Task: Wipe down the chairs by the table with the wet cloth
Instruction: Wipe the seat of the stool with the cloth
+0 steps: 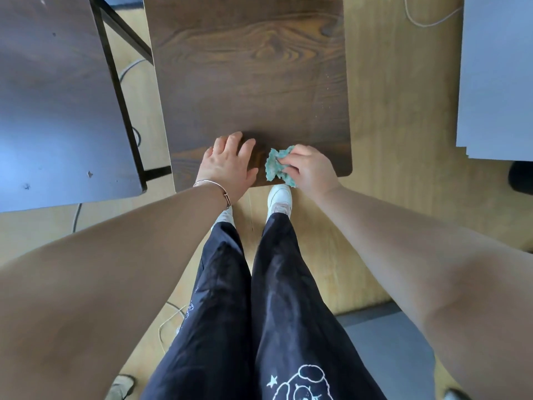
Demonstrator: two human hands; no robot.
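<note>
A dark wood-grain chair seat (248, 76) fills the upper middle of the view, its near edge just in front of my feet. My left hand (226, 166) rests flat on the seat's near edge, fingers spread. To its right, my right hand (308, 168) grips a crumpled teal cloth (277, 166) and presses it on the seat near the front right corner. Part of the cloth hangs over the near edge.
A dark table top (57, 105) with a black metal frame (121, 90) lies at the left, close to the chair. A light grey surface (496, 76) stands at the right. Cables run across the wooden floor (401, 111). My legs and white shoes are below the chair.
</note>
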